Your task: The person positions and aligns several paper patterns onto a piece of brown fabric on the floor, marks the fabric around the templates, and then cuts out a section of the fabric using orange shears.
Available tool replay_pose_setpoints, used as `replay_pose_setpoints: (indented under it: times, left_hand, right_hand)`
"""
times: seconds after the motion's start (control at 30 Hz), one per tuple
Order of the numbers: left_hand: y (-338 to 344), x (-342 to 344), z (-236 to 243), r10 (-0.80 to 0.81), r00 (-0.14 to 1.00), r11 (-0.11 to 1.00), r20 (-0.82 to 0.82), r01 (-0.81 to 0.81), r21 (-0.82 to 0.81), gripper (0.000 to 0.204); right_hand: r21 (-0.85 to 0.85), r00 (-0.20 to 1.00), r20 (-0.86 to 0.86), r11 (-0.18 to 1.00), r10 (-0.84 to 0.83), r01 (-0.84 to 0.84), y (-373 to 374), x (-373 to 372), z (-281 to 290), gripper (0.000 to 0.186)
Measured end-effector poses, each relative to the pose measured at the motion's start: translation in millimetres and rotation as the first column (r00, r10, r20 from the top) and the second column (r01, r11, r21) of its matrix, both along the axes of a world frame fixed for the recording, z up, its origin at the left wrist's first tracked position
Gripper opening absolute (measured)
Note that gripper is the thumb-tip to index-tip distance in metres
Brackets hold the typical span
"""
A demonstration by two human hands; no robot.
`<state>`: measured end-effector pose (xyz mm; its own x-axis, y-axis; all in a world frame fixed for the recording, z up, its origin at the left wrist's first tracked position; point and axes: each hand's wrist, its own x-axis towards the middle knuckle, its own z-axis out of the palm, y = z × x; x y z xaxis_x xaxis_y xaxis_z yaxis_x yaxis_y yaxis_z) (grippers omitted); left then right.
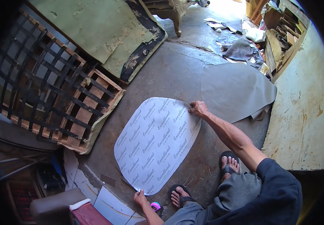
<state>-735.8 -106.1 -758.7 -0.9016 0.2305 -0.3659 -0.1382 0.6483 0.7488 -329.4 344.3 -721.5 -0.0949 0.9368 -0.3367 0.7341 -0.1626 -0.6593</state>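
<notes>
A white rounded sheet with repeated grey printing lies on the grey floor. It looks like a cut upholstery panel, and a thin line runs just inside its right edge. My right hand is closed in a pinch on its upper right corner. At the lower end, my left hand pinches the near edge between thumb and fingers. A pink tape measure rests on the floor just right of my left hand. Beyond my right hand, a large grey-brown piece of material is spread out flat.
On the left stand a wooden frame with black webbing straps and a worn greenish padded panel. A pale board lines the right side. Scraps litter the far floor. A maroon cushion sits lower left, near my sandalled feet.
</notes>
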Motion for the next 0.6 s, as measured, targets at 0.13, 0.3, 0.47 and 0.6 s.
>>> replay_pose_setpoints:
  times: [0.13,0.3,0.47,0.6]
  left_hand:
    - [0.7,-2.1,-21.7,-0.096,0.983,0.995,-0.160,0.097,-0.002,0.024]
    - [5.4,-2.3,-23.5,-0.055,0.984,0.998,-0.172,0.054,-0.009,0.025]
    - [6.7,0.4,-19.3,-0.038,0.992,0.996,-0.123,0.028,-0.081,0.020]
    - [0.3,2.9,-15.6,-0.075,0.987,0.989,-0.145,0.055,-0.135,0.020]
  right_hand:
    - [0.188,0.998,0.047,0.982,-0.030,0.020,3.5,10.4,-18.9,0.048]
    - [0.149,0.999,0.023,0.989,-0.023,0.019,6.3,2.6,-9.7,0.043]
    - [0.073,0.999,0.041,0.997,-0.010,0.007,3.3,-3.6,-3.5,0.041]
    - [0.137,0.997,0.071,0.991,-0.016,0.006,-5.6,-4.2,-0.1,0.043]
